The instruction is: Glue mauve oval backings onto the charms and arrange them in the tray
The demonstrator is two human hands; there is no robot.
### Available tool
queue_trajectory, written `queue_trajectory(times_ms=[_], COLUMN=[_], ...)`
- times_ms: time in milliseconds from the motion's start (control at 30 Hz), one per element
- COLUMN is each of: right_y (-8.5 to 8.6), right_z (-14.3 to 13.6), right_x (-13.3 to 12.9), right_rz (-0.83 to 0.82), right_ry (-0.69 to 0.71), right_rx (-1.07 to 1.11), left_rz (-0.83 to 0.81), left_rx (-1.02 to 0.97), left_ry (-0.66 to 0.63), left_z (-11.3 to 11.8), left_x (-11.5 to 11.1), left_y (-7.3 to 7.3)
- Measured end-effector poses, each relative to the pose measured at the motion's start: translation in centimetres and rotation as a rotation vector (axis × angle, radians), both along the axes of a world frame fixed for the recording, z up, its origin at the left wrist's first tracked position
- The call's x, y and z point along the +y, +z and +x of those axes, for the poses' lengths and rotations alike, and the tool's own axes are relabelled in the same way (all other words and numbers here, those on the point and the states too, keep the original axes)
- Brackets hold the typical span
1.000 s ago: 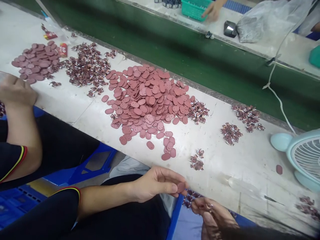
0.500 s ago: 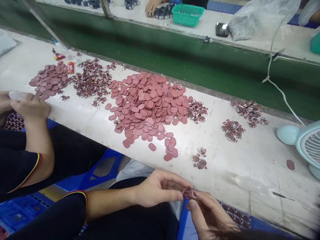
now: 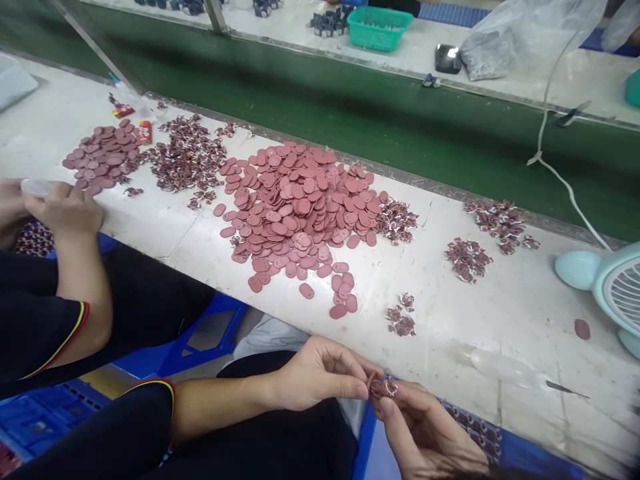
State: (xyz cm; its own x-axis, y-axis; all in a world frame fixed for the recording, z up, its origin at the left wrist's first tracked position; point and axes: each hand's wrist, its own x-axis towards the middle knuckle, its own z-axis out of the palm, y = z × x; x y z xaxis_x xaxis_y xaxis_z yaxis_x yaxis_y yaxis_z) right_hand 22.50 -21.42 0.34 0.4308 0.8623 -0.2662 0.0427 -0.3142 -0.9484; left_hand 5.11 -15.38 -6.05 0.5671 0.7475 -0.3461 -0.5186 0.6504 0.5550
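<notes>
My left hand [image 3: 320, 375] and my right hand [image 3: 425, 423] meet over my lap at the table's front edge. Between their fingertips is a small reddish-brown part [image 3: 385, 387] with whitish edges. Both hands pinch it, thumbs toward me. A thin reddish rim shows at its left side, by my left thumb; whether that is a separate oval disc I cannot tell. Beyond my hands lies a small group of similar brown-and-white parts [image 3: 401, 325]. Farther left spreads a big heap of reddish oval discs [image 3: 300, 207]. Rows of brown parts [image 3: 475, 430] sit partly hidden under my right hand.
A clear pen-like tool [image 3: 505, 365] with a dark pointed tip lies on the white table [image 3: 450, 320]. At right stands a pale blue fan [image 3: 620, 287]. More brown parts [image 3: 467, 259] lie near it. Left of me, a co-worker's hands [image 3: 70, 207] hold a whitish object.
The small part has turned slightly between my fingertips; both hands stay nearly in place. The whole view has shifted a little. A person's hand across the green belt has left the view.
</notes>
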Motion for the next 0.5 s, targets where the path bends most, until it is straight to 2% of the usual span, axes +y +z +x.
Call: queue_trajectory(times_ms=[200, 400, 500], right_y=[1.3, 1.4, 1.4], right_z=[0.2, 0.4, 0.5], right_x=[0.5, 0.3, 0.0], right_rz=[-0.016, -0.052, -0.009], right_ry=[0.076, 0.058, 0.077], right_rx=[-0.019, -0.007, -0.077], left_rz=[0.025, 0.024, 0.025], left_rx=[-0.003, 0.005, 0.011], left_ry=[0.019, 0.033, 0.013], left_z=[0.1, 0.2, 0.1], left_x=[0.2, 0.2, 0.3], left_y=[0.8, 1.1, 1.4])
